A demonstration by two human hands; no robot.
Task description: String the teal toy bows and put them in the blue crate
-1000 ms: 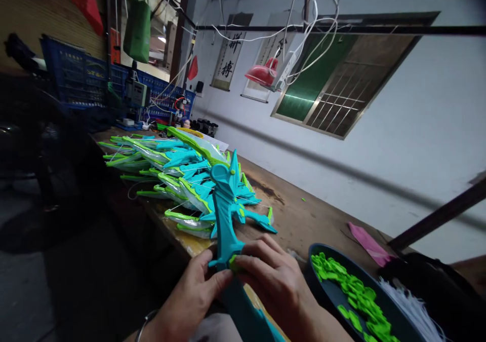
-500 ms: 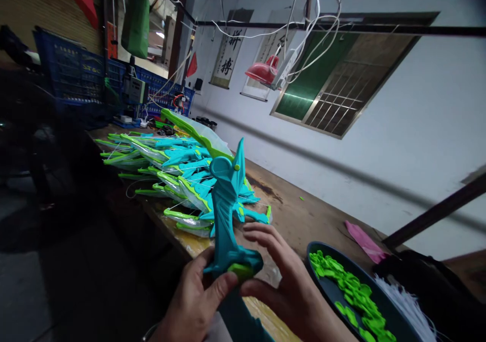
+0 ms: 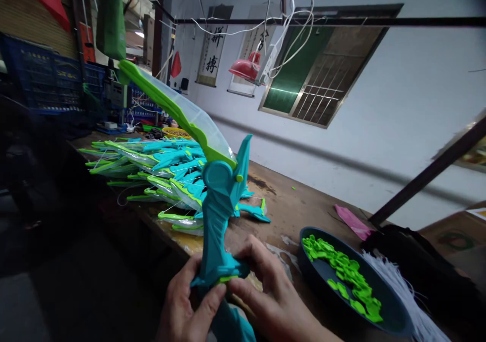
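Both hands clamp the teal toy bow (image 3: 220, 215) at its grip, held upright over the table edge: the left hand (image 3: 182, 306) wraps it from below, the right hand (image 3: 266, 296) pinches a small green piece (image 3: 227, 279) against it. A heap of finished bows (image 3: 159, 175) lies behind; many green clips (image 3: 341, 276) wait in the dark tray (image 3: 395, 316)

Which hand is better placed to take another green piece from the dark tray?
Right. The right hand is beside the tray of green pieces, while the left hand grips the toy bow on the far side.
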